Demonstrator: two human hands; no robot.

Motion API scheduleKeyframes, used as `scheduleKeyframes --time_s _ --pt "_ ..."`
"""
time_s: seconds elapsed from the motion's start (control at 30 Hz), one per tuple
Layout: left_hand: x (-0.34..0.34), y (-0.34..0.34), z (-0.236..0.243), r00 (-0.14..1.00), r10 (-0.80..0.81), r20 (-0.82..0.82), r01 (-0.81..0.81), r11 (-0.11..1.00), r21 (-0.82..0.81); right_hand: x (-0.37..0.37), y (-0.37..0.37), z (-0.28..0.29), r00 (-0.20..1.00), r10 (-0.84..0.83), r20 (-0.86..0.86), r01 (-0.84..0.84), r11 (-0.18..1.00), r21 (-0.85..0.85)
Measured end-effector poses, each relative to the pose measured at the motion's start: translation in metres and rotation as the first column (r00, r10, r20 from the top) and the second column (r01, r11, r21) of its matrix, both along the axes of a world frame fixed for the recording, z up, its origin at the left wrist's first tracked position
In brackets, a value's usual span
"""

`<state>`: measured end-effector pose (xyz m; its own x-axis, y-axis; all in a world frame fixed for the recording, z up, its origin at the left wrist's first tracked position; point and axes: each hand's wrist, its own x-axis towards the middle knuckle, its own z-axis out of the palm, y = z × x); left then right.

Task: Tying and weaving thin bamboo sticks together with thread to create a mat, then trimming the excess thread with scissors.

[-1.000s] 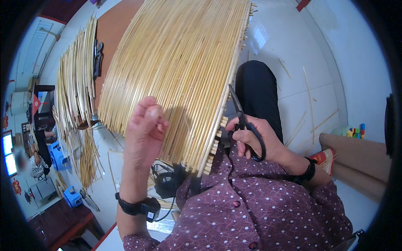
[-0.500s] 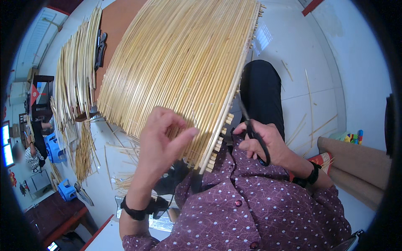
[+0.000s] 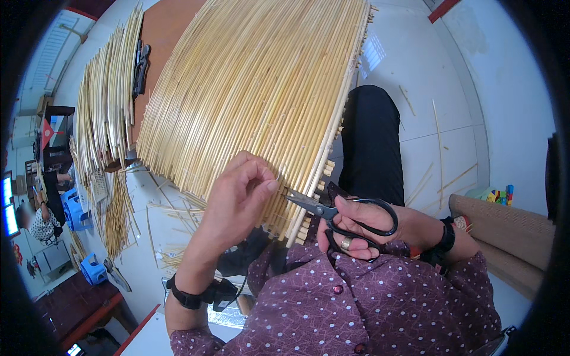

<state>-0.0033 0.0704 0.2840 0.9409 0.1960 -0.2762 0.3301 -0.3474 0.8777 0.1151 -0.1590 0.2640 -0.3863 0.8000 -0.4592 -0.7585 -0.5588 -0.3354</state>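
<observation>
A large mat of straight, pale reed stalks [image 3: 237, 89] spreads before me, bound with thin thread. My left hand [image 3: 237, 196] rests over its near part, thumb and forefinger pinched at a short end of thread [image 3: 279, 173]; the grip itself is partly hidden. My right hand [image 3: 356, 231] has its fingers through the black handle loops of a pair of scissors [image 3: 320, 210]. Their blades point left, slightly apart, with the tips just above the mat beside my left fingertips. Short stub ends of stalk [image 3: 326, 169] stick out along the mat's right edge.
A brown board [image 3: 163, 29] lies under the mat, with black-handled pliers [image 3: 141, 68] on it. Loose stalks [image 3: 110, 89] are bunched at the left. Blue plastic stools [image 3: 77, 210] and another person [image 3: 47, 219] are farther left. Stray stalks [image 3: 439, 148] litter the tiled floor at right.
The scissors have swung from pointing up beside the mat to pointing left over it, and my right fingers now sit in the loops. My left thumb and forefinger have closed together.
</observation>
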Motion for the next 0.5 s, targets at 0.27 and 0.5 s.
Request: scheduleKeyframes --time_s 0.27,0.5 --pt "-0.001 0.012 0.005 0.901 0.433 -0.015 -0.341 0.688 -0.641 -0.001 -0.003 -0.012 0.997 -0.036 -0.065 0.041 0.996 0.081" --pt "-0.101 0.088 0.001 0.827 0.561 0.027 -0.489 0.743 -0.457 0.01 -0.022 -0.015 0.953 -0.295 0.063 0.266 0.919 0.291"
